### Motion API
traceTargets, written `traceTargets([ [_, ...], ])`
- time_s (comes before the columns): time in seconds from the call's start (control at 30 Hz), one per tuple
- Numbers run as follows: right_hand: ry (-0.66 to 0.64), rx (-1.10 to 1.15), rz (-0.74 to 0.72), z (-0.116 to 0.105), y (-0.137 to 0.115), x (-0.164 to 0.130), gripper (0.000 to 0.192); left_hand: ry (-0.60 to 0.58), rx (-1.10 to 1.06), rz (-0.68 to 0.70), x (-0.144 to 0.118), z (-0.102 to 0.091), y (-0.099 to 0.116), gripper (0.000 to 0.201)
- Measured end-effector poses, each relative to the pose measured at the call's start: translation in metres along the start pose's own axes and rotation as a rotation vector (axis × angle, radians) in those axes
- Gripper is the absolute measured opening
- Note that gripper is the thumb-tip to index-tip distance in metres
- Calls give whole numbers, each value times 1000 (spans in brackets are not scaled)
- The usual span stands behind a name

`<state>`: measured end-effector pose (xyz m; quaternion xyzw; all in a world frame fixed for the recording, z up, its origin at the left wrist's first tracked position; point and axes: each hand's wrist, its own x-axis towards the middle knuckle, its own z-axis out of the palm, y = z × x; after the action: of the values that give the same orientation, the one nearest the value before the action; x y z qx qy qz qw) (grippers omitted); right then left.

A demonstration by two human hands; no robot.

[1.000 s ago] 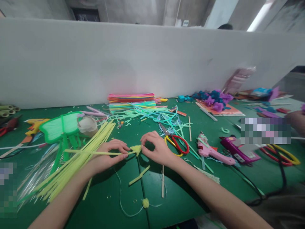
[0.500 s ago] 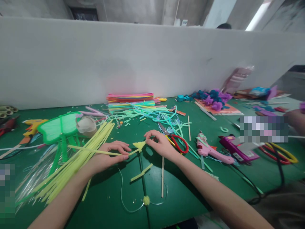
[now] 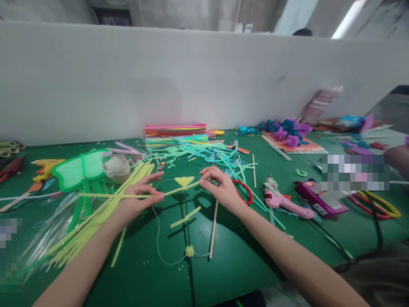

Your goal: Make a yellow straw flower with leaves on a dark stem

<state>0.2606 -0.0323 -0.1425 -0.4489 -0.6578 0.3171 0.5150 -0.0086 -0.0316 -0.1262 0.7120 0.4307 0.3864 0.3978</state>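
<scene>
A yellow pipe cleaner (image 3: 180,189) stretches between my two hands above the table. My left hand (image 3: 139,198) pinches it between thumb and index finger, its other fingers spread; a long tail runs out to the left. With thumb and fingertips my right hand (image 3: 220,187) grips the right end. Just behind the strip is a small yellow triangle (image 3: 184,182), with clear thread near it; whether the two are joined I cannot tell. Below lie short yellow pieces (image 3: 185,217), a yellow fuzzy knot (image 3: 189,251) on the clear thread, and a thin wooden stick (image 3: 213,232).
Beside my left forearm lies a bundle of yellow pipe cleaners (image 3: 86,238), near a green fuzzy shape (image 3: 81,168). Red-handled scissors (image 3: 246,192) and a pink glue gun (image 3: 284,204) are to the right. Coloured pipe cleaners (image 3: 175,130) are stacked against the partition (image 3: 179,76).
My hands have moved apart, the left one leftward and the right one slightly right and up. The strip between them is longer and straighter. The knot and short pieces have shifted up and left.
</scene>
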Motion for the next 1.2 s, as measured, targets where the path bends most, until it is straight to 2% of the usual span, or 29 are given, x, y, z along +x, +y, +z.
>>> traceTargets([
  [0.2, 51, -77, -128, -2, -12, -4, 7, 5, -37, -17, 0, -4, 2, 13],
  [0.37, 129, -66, -187, 0, -18, -6, 8, 42, -256, -94, -1, -5, 7, 13],
  [0.47, 128, -92, -200, 2, -21, -7, 8, 74, -348, -126, 0, -6, 8, 13],
  [0.7, 10, -191, -311, 6, -28, -9, 6, 99, -386, -132, 1, 1, 18, 17],
  [0.83, -97, -251, -299, 7, -23, -10, 3, 101, -415, -177, 2, 8, 18, 32],
  [0.93, -217, -297, -288, 6, -21, -13, 18, 48, -421, -207, 2, 9, 14, 40],
  [1.07, -338, -348, -361, 6, -24, -16, 39, -11, -384, -246, 1, 5, 12, 39],
  [1.2, -375, -466, -441, 10, -30, -17, 29, -23, -365, -259, -1, 5, 12, 35],
])
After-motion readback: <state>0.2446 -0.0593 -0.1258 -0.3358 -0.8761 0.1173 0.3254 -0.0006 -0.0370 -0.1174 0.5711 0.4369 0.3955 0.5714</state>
